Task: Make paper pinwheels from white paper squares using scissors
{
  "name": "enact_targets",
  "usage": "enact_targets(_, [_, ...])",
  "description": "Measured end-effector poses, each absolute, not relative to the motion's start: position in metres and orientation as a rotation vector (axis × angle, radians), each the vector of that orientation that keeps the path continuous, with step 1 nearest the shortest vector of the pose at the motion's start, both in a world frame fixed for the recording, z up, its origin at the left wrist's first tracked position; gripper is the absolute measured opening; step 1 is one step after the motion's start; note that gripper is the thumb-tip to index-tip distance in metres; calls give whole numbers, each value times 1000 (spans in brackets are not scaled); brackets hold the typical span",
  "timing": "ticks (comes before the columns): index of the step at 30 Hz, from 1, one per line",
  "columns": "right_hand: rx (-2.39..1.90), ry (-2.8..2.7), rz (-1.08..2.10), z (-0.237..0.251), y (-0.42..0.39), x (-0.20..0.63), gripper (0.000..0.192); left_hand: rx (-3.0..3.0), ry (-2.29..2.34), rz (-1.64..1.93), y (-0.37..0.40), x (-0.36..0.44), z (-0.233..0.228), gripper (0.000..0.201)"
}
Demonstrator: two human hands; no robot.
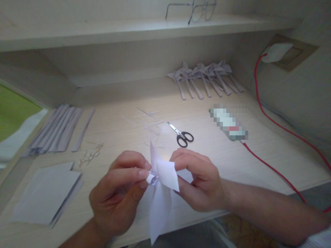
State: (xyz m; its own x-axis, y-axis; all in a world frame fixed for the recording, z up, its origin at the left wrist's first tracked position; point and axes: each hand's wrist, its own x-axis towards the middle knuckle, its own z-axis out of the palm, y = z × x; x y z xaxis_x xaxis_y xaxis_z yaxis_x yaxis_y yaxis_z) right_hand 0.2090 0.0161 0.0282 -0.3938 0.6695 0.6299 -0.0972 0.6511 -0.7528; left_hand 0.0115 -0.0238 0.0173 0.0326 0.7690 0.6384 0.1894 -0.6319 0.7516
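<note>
A white paper pinwheel is held up between my hands over the front of the desk, its blades spread. My left hand pinches the end of a small rolled paper tube between thumb and fingers, right against the pinwheel's middle. From the other side, my right hand grips the pinwheel, thumb and fingers closed near a folded blade. That blade hides its fingertips. Beyond my hands lie black-handled scissors, slightly spread, and several thin paper slivers.
Finished paper pinwheels on sticks lie at the back right. Rolled paper sticks, small pale bits and stacked paper squares are at left. A phone charges on a red cable. Glasses rest on the shelf above.
</note>
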Motion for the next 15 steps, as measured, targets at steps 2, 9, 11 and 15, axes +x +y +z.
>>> enact_targets(2, [-458,-1796,900,28,16,209,14,1838,961,1637,-24,11,17,25])
enact_targets(9, [-457,-1852,969,28,16,208,11,1852,936,1610,-23,9,16,31])
enact_targets(11, [-448,-1860,992,28,16,207,11,1854,934,1611,-23,11,17,30])
enact_targets(15, [-464,-1840,1001,28,15,207,12,1825,941,1620,-24,13,17,32])
